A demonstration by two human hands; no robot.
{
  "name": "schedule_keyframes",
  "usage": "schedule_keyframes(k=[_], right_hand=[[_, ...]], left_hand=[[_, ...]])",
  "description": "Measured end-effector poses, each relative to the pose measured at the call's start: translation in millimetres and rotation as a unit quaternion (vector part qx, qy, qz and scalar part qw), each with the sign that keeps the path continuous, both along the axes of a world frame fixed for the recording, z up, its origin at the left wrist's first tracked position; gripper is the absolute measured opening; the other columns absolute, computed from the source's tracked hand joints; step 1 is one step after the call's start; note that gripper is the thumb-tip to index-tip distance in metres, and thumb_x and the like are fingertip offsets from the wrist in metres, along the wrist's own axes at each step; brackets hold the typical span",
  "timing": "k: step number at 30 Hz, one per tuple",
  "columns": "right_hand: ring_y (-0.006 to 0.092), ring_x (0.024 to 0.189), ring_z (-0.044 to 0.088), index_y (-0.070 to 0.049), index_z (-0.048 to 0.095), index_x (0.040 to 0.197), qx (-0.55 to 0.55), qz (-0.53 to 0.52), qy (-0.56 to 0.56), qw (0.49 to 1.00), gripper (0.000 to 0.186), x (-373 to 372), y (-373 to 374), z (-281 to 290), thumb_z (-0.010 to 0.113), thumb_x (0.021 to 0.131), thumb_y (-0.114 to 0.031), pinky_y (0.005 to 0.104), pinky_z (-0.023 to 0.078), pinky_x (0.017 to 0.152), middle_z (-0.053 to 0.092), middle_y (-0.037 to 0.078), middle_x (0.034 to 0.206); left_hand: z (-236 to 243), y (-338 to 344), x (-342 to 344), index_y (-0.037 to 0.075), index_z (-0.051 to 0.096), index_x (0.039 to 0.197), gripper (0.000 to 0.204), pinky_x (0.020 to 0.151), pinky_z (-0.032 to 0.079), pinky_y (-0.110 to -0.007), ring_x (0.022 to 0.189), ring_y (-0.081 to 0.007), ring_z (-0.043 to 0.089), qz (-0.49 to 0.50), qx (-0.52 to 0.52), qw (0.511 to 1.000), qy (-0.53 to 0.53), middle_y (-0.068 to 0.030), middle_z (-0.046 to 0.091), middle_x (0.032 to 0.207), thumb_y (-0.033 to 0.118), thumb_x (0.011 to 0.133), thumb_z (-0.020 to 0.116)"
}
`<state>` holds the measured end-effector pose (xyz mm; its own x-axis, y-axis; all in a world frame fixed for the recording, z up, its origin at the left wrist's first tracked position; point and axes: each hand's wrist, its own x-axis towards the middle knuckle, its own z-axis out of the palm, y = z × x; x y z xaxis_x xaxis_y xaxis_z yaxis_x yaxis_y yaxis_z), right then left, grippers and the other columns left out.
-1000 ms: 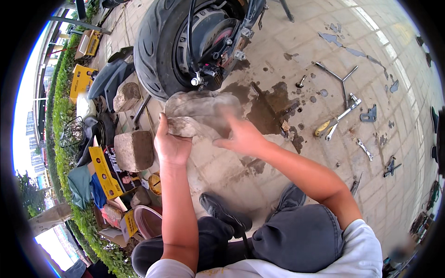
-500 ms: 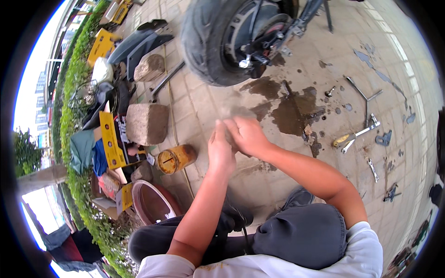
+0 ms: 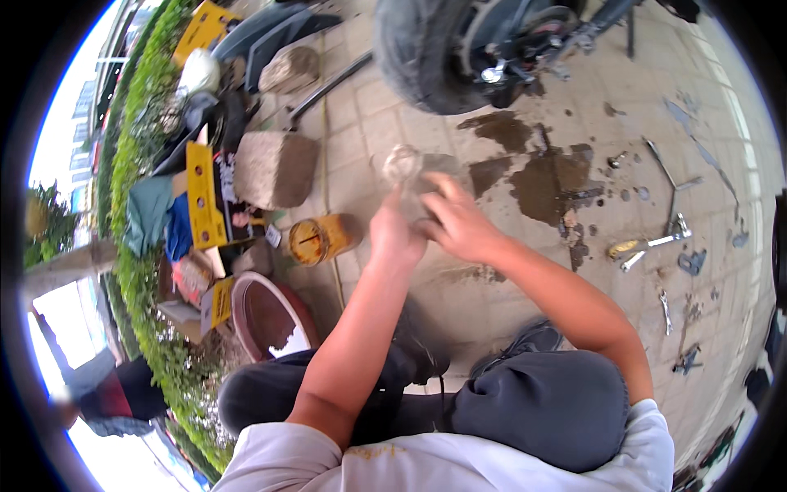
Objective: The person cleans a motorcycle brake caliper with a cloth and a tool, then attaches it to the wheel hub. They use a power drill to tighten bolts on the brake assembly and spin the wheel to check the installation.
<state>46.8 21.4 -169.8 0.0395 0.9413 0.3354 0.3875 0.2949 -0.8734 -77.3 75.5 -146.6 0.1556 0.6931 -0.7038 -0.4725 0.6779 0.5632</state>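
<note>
Currently, left hand [image 3: 398,231] closed round blurred grey rag [image 3: 402,166], cloth poking out past my fingertips. Right hand [image 3: 465,220] just beside it, fingers half bent, spread, reaching to rag's edge; too blurred, cannot tell whether it grips. Rag held over paving [image 3: 369,135], between stone block [image 3: 276,170] and dark wet patch [image 3: 551,184], nearer me than motorcycle tyre [image 3: 420,61], apart from it. Stained yellow can [image 3: 318,239] left of hands.
</note>
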Motion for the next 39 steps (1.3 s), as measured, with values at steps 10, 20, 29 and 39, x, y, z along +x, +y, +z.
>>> schedule_keyframes(k=[10, 20, 29, 39], right_hand=[[0.0305, 0.092, 0.059, -0.002, 0.066, 0.088, 0.031, 0.063, -0.070, 0.995, 0.022, -18.8, 7.1, -8.2, 0.072, 0.076, -0.021, 0.0395, 0.048, 0.077, 0.062, 0.011, 0.107], [0.0304, 0.097, 0.061, -0.001, 0.062, 0.109, -0.124, 0.048, -0.012, 0.991, 0.032, -4.1, -32.0, 1.5, 0.067, 0.086, -0.023, 0.0361, 0.051, 0.081, 0.060, 0.014, 0.112], [0.0336, 0.095, 0.059, -0.001, 0.062, 0.108, -0.139, 0.027, 0.002, 0.990, 0.033, 1.9, -41.2, 0.7, 0.065, 0.086, -0.026, 0.0390, 0.048, 0.080, 0.061, 0.015, 0.104], [0.0334, 0.095, 0.060, -0.002, 0.061, 0.110, -0.194, 0.050, 0.003, 0.980, 0.036, -3.1, -46.7, -1.3, 0.065, 0.087, -0.029, 0.0388, 0.049, 0.080, 0.061, 0.015, 0.107]], left_hand=[[-37.7, -0.2, -46.7, 0.000, 0.059, 0.111, 0.024, 0.076, 0.050, -0.036, 0.092, -0.0240, 0.063, 0.000, 0.071, 0.949, 0.308, -0.0087, 0.064, 0.101, 0.017, 0.097, 0.051], [-106.7, 36.1, -153.0, 0.004, 0.056, 0.104, 0.021, 0.092, 0.046, -0.041, 0.110, -0.0324, 0.053, -0.404, 0.383, 0.389, 0.734, -0.0147, 0.057, 0.112, 0.006, 0.084, 0.048], [-127.7, 22.5, -161.8, 0.003, 0.052, 0.099, 0.015, 0.086, 0.049, -0.043, 0.104, -0.0354, 0.056, -0.432, 0.335, 0.381, 0.745, -0.0163, 0.056, 0.107, 0.006, 0.085, 0.047], [-135.2, 22.9, -256.9, 0.002, 0.054, 0.098, 0.015, 0.083, 0.048, -0.047, 0.101, -0.0400, 0.056, -0.351, 0.256, 0.457, 0.776, -0.0206, 0.059, 0.105, 0.011, 0.087, 0.049]])
